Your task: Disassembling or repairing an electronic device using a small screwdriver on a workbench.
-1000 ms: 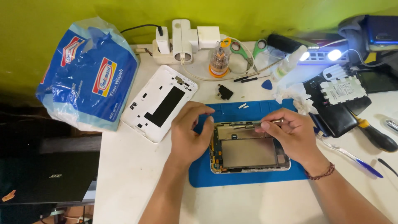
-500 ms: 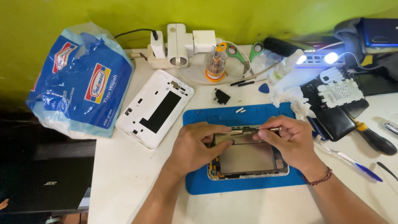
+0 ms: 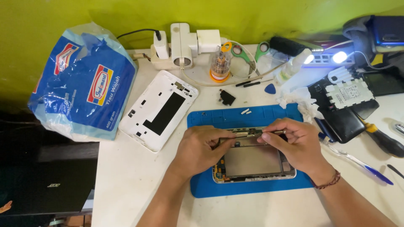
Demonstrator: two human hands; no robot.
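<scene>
- Opened tablet (image 3: 252, 162) lies face-down on the blue mat (image 3: 210, 120), on the worktop, back cover (image 3: 159, 109) off and set to the left.
- My left hand (image 3: 201, 149) pins the tablet's top-left edge, fingers curled onto the frame, grasping no tool.
- My right hand (image 3: 292, 141) pinches tweezers (image 3: 269, 133), tips at the top edge.
- I judge this is fine connector or small-part work: keep the left hand pressing flat, keep the tweezers low and parallel, lift gently.
- Risk: a slip onto the board; two white bits (image 3: 246, 111) lie loose on the mat.
</scene>
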